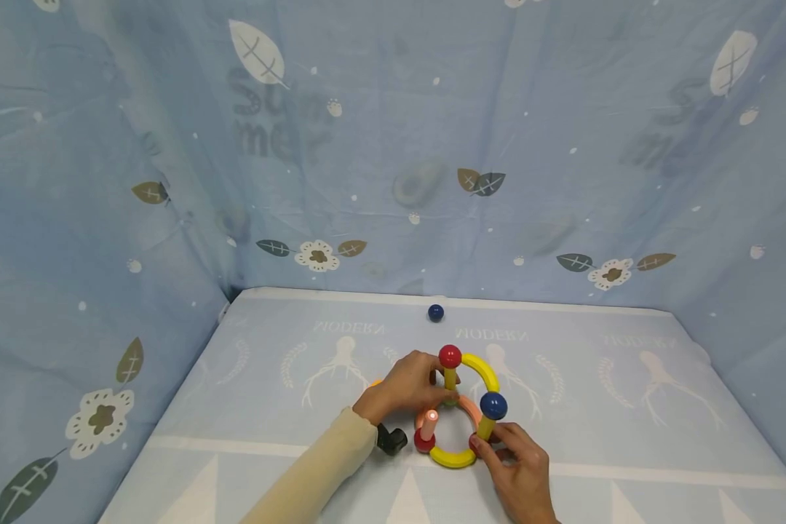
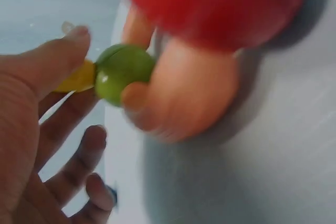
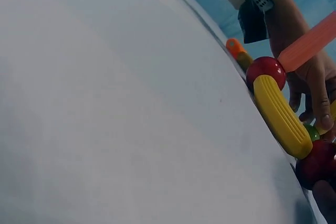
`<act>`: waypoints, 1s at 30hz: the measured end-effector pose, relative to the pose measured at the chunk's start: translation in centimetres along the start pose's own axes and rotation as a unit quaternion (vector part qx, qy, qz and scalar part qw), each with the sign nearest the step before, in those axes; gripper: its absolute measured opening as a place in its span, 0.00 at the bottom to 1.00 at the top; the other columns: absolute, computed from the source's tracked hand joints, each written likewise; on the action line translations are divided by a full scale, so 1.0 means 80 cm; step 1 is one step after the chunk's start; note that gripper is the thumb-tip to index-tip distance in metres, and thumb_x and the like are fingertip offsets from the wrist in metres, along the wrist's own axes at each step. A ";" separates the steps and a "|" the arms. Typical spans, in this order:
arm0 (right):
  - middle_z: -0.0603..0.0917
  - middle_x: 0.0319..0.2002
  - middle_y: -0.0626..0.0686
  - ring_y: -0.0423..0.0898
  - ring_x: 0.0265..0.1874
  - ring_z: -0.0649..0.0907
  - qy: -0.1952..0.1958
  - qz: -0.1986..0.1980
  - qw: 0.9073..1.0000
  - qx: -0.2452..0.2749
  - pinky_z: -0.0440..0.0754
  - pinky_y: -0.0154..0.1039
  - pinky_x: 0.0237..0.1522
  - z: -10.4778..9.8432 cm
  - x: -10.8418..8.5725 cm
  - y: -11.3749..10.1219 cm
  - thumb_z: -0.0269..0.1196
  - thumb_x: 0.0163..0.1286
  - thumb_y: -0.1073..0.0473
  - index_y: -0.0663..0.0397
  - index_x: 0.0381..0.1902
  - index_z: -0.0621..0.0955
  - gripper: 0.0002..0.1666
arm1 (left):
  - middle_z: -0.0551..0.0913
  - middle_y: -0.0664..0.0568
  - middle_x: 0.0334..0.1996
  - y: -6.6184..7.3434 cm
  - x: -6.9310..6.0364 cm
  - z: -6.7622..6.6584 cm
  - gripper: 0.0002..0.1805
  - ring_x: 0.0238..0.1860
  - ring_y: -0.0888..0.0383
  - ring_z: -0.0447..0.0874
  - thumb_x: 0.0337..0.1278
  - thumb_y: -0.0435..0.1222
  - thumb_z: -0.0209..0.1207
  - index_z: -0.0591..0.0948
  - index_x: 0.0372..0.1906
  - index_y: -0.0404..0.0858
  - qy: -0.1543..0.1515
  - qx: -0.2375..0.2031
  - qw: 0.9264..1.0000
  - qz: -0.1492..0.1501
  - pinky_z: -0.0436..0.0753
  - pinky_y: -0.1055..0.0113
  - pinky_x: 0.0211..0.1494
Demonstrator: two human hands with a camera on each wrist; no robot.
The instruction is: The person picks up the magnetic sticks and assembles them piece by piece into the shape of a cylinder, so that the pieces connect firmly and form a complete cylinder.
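In the head view, a toy frame of balls and sticks stands on the table. A yellow curved stick [image 1: 453, 458] joins a red ball [image 1: 424, 441], under an upright orange stick [image 1: 429, 423], to another red ball [image 3: 316, 165]. My left hand [image 1: 409, 383] pinches an upright yellow stick [image 1: 450, 378] between a green ball [image 2: 122, 73] and a top red ball [image 1: 450, 356]. My right hand [image 1: 519, 466] grips the lower right red ball with thumb and finger. Above it a second yellow stick [image 1: 487, 427] carries a blue ball [image 1: 494, 405]. An upper yellow arc [image 1: 485, 370] spans the two tops.
A loose blue ball [image 1: 436, 313] lies near the back edge of the table. Behind the left hand an orange piece [image 3: 234, 47] shows partly. A black device [image 1: 391, 440] sits at my left wrist. Patterned blue cloth [image 1: 393, 145] encloses the table at the back and sides.
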State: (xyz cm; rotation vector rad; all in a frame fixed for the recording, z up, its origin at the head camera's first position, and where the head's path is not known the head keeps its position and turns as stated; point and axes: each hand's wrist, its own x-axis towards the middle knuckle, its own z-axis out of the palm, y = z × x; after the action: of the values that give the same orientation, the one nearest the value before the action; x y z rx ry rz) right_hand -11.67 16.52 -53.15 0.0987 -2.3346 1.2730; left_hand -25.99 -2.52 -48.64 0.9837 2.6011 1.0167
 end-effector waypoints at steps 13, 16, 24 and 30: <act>0.81 0.33 0.36 0.36 0.27 0.83 -0.006 0.010 1.000 0.015 0.81 0.32 0.26 -0.001 0.000 0.000 0.75 0.55 0.62 0.54 0.38 0.88 0.11 | 0.73 0.42 0.62 -0.009 0.042 -0.075 0.32 0.54 0.49 0.77 0.61 0.34 0.63 0.69 0.70 0.45 -0.005 0.038 0.994 -0.101 0.76 0.53 0.57; 0.81 0.33 0.36 0.36 0.27 0.82 -0.009 0.014 1.000 0.014 0.81 0.32 0.26 -0.001 0.001 0.000 0.75 0.56 0.62 0.53 0.38 0.88 0.11 | 0.66 0.44 0.69 -0.019 0.062 -0.071 0.35 0.64 0.47 0.70 0.66 0.34 0.57 0.61 0.76 0.49 0.026 0.111 0.985 -0.130 0.72 0.48 0.62; 0.81 0.33 0.36 0.36 0.27 0.82 -0.006 0.014 1.000 0.020 0.81 0.32 0.25 -0.001 0.002 0.000 0.75 0.55 0.62 0.54 0.39 0.88 0.12 | 0.58 0.52 0.75 -0.032 0.099 -0.055 0.31 0.65 0.44 0.67 0.72 0.34 0.49 0.62 0.75 0.58 -0.037 0.228 0.966 -0.117 0.73 0.46 0.59; 0.81 0.32 0.36 0.36 0.27 0.82 -0.005 0.018 1.000 0.023 0.81 0.32 0.24 -0.002 0.003 0.000 0.75 0.55 0.62 0.55 0.39 0.88 0.12 | 0.78 0.56 0.60 -0.031 0.109 -0.049 0.22 0.60 0.54 0.75 0.66 0.34 0.60 0.80 0.63 0.53 -0.021 0.277 0.957 -0.085 0.74 0.53 0.60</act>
State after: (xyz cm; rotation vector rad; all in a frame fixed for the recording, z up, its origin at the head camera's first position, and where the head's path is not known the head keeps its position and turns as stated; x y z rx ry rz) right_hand -11.82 16.69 -53.01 0.0777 -2.3273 1.3466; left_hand -35.45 -0.38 -46.75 0.8402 2.9311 0.2144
